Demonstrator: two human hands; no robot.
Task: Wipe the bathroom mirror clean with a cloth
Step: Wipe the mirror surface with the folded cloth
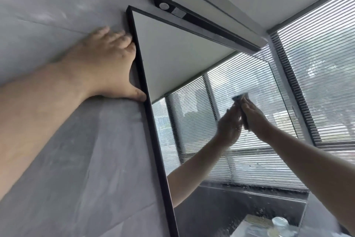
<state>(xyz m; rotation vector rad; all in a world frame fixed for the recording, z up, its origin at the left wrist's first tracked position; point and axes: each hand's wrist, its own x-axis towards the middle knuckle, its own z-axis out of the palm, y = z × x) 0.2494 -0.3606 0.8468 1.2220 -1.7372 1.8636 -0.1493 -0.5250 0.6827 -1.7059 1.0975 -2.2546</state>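
Note:
A black-framed mirror [178, 48] hangs on a grey tiled wall and fills the middle of the head view. My left hand [107, 63] lies flat on the wall at the mirror's left frame, thumb touching the frame's edge. My right hand [253, 115] presses a blue-grey cloth [241, 97] flat against the glass at the mirror's right side, fingers straight. Only the cloth's top corner and a thin edge show past the fingers. The hand's reflection meets it on the glass.
A black bar lamp [192, 9] is mounted just above the mirror. Windows with horizontal blinds [318, 60] stand to the right and are reflected in the glass. White ceiling overhead. Blurred items show at the mirror's bottom right corner.

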